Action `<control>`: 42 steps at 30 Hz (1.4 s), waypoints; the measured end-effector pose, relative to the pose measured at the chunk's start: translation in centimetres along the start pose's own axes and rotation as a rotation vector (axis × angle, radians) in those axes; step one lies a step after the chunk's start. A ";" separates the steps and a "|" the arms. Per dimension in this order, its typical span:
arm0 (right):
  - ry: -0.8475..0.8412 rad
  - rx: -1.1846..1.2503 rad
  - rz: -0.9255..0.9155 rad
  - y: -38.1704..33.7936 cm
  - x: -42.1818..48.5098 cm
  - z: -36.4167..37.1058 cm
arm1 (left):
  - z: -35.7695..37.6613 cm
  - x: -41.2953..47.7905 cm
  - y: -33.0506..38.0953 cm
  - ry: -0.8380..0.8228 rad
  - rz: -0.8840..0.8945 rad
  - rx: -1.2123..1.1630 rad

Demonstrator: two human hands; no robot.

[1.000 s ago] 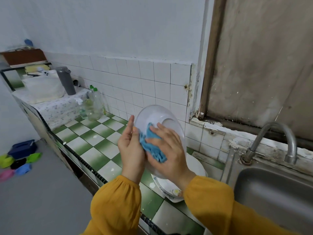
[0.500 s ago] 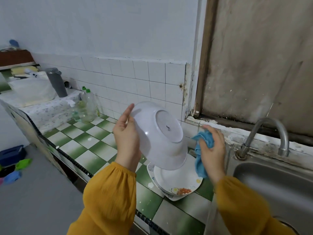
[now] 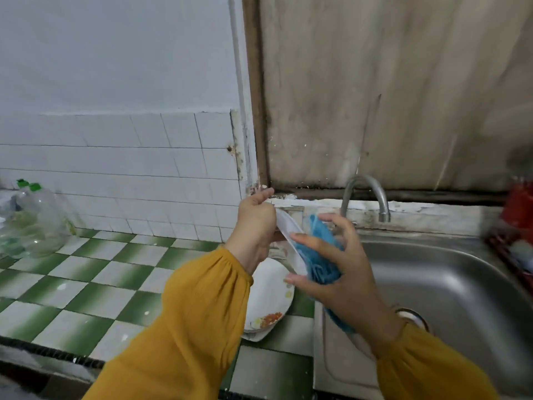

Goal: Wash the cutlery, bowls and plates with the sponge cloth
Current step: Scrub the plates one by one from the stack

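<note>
Head view: the left hand grips a white bowl at its rim, thumb stretched up and the other fingers curled behind it, where they are mostly hidden. The bowl is turned nearly edge-on to the camera and is held in the air, above the join between the worktop and the sink. The right hand holds the blue sponge cloth bunched in its palm, with its fingers spread and loosely curved around it. It presses the cloth against the side of the bowl that faces the sink. A tail of the cloth hangs down below the wrist. Both arms wear mustard-yellow sleeves.

Below the bowl, a small stack of white plates lies on the green-and-white checked worktop, just beside the sink's edge. The top plate carries orange food scraps near its front rim. The steel sink fills the lower right, and a curved tap rises from the ledge behind it. At the far left, clear plastic bottles with green caps stand on the worktop against the white wall tiles. At the right edge is a blurred red object; I cannot tell what it is.
</note>
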State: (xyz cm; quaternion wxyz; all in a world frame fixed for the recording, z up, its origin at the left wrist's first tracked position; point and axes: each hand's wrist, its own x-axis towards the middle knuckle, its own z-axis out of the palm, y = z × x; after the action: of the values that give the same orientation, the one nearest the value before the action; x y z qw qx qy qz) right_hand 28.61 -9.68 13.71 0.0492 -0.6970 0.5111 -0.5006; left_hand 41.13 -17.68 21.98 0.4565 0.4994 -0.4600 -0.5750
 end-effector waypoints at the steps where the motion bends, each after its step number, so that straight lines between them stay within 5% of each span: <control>1: -0.008 -0.094 -0.017 0.2 -0.7 -0.3 | 0.8 -0.2 0.0 -0.026 -0.010 0.014; 10: 0.014 -0.436 0.135 0.7 -6.8 -6.9 | 10.0 -3.8 -1.1 -0.258 0.018 0.110; 17: 0.002 -0.332 0.267 1.4 -11.1 -15.2 | 18.8 -9.2 -1.5 -0.432 -0.047 0.091; 28: 0.351 -0.205 0.356 4.3 -20.8 -29.4 | 32.0 -20.7 -4.4 -0.683 -0.103 0.068; 42: 0.650 -0.524 0.313 8.1 -23.2 -41.8 | 44.1 -21.1 -7.8 -0.490 0.556 0.388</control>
State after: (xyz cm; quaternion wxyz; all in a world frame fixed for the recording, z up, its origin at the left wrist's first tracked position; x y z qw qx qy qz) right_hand -7.45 22.69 14.60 -0.2172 -0.4064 0.7092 -0.5336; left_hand -1.42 7.58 20.95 0.3688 0.2812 -0.7720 -0.4346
